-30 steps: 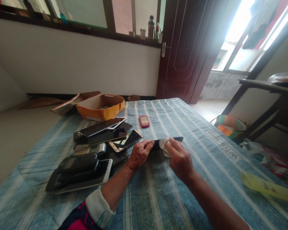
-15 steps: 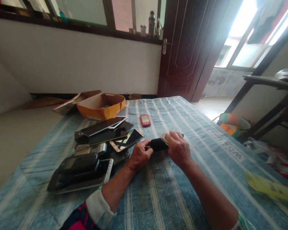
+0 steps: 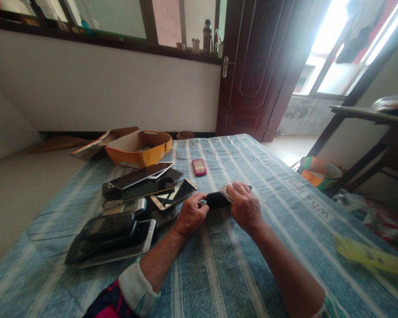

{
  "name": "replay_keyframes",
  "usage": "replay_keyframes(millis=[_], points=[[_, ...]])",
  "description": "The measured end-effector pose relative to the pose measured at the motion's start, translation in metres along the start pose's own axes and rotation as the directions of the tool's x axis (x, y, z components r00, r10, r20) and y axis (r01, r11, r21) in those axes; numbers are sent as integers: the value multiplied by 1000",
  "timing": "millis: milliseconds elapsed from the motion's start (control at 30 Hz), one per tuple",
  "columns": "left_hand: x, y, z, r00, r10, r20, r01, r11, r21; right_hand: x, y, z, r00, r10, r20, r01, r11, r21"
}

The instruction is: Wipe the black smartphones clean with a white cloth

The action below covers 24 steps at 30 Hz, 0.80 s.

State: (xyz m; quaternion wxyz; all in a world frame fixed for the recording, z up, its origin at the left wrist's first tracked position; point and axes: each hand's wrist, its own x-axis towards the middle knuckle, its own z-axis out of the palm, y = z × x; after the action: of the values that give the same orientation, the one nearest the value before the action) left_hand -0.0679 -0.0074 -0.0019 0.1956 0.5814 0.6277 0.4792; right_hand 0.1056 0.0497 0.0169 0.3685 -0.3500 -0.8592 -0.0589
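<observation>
The black device (image 3: 215, 200) sits between your left hand (image 3: 192, 214), gripping one end, and your right hand (image 3: 247, 208), clutching a white cloth (image 3: 225, 191) against it; uneven pressure could twist it loose.

Black device (image 3: 215, 200), white wad (image 3: 225, 191) — partly covered by right fingers (image 3: 239, 190); pink phone (image 3: 199, 167) — front pixelated.

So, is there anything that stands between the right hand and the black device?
Yes: a crumpled white cloth or tissue lies between the right hand and the black device. Nothing visible stands between the left hand and the end that it holds.
</observation>
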Motion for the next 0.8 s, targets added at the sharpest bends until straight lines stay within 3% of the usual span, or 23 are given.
replay_keyframes(millis=[167,800], points=[[2,-3,-2,997,3,-81,2,999,54,-1,1,2,1000,2,-14,-1,1000,17],[3,4,-6,987,18,-158,11,983,182,-1,1,1,1000,-3,-16,3,999,45]])
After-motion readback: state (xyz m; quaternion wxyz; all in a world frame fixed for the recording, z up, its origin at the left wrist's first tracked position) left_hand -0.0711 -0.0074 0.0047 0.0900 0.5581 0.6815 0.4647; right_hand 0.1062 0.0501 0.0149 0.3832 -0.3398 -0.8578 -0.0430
